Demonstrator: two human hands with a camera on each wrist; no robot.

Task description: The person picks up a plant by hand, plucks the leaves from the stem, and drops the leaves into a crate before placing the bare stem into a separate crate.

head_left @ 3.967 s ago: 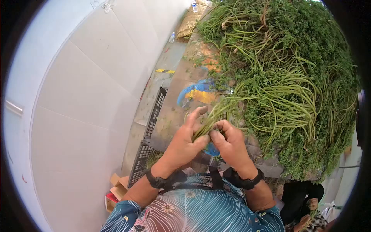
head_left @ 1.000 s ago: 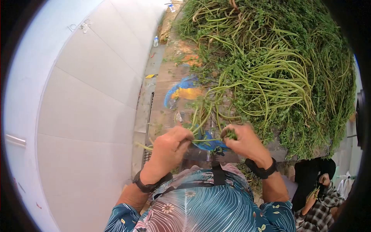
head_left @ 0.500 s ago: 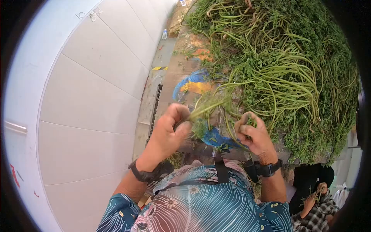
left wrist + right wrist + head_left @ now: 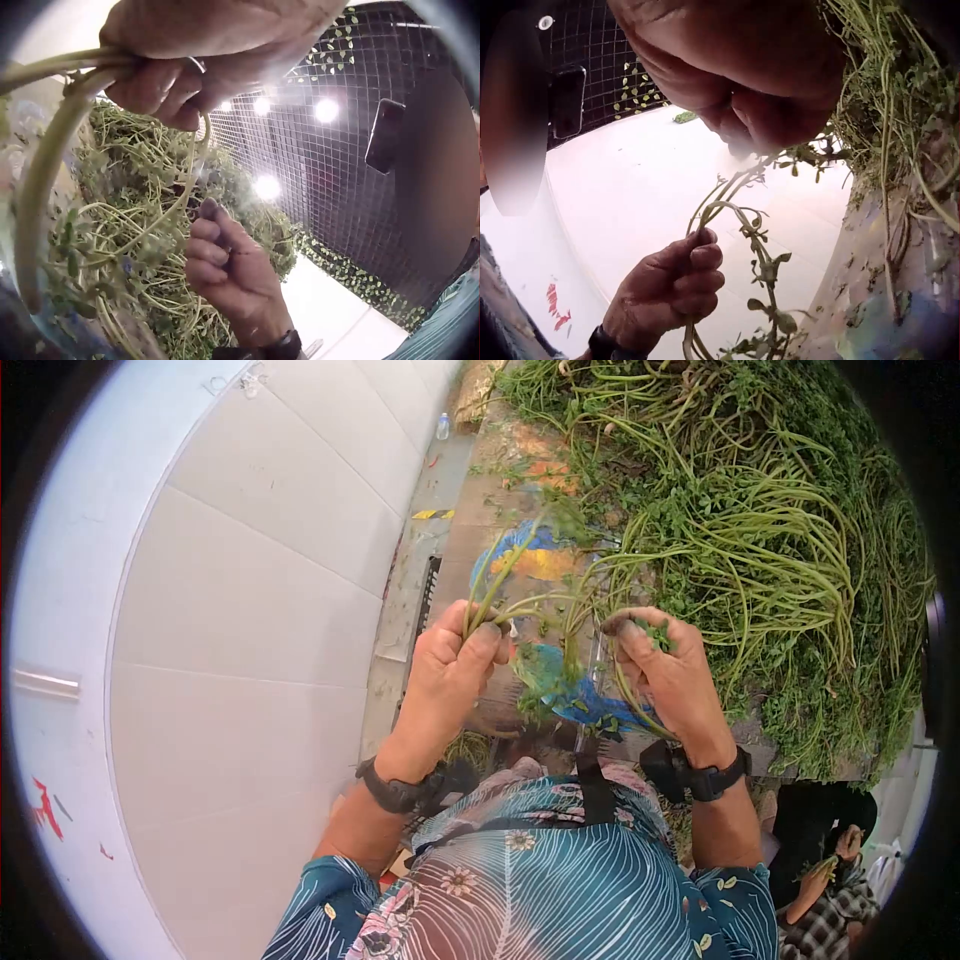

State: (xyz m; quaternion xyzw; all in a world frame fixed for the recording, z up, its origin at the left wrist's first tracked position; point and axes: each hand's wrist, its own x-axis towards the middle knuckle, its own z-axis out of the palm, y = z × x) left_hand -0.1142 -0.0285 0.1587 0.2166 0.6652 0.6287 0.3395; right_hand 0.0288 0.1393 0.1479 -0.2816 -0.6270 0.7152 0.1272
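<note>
Long green leafy stems [image 4: 512,565] rise from between the thumb and fingers of my left hand [image 4: 440,675], some bending over to the right. In the right wrist view, the stems [image 4: 739,214] also run below that hand and carry small leaves. My right hand [image 4: 675,680] is a short way to the right, its thumb against curled fingers, with small green leaves [image 4: 655,635] tucked in its grip. A curved stem [image 4: 630,690] hangs next to it. Loose sprigs lie on the blue-painted tabletop [image 4: 600,705] between the hands.
A large heap of leafy greens [image 4: 770,560] covers the table's right and far side. A black crate [image 4: 428,595] stands at the left edge, by a white wall [image 4: 250,600]. Another person [image 4: 830,860] sits at lower right, and a water bottle [image 4: 443,426] stands beyond.
Both hands were together on one bunch at first and are now apart. In the last half second the left hand's stems have swung from pointing right to pointing away from me.
</note>
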